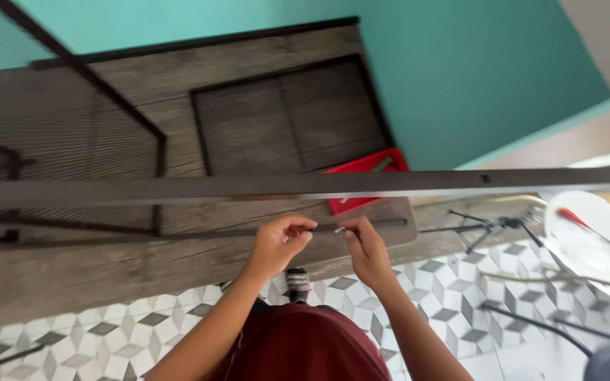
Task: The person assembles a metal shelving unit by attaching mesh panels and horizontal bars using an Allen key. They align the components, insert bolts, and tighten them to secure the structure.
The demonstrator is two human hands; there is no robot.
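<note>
I look steeply down at a dark metal frame with wooden shelf boards. My left hand point(280, 243) and my right hand point(363, 247) meet at a thin dark rod point(178, 235) along the front of a wooden board point(93, 271). Both hands pinch at a small part point(338, 229) between their fingertips on that rod; what it is stays too small to tell. A thick dark metal bar point(305, 187) crosses the whole view just above my hands.
A red tray point(365, 169) lies on the lower shelf behind the bar. A tripod point(485, 227), a white round lid point(587, 229) with a red-handled tool and cables lie on the patterned tile floor point(446, 289) at right. A turquoise wall point(460, 70) stands behind.
</note>
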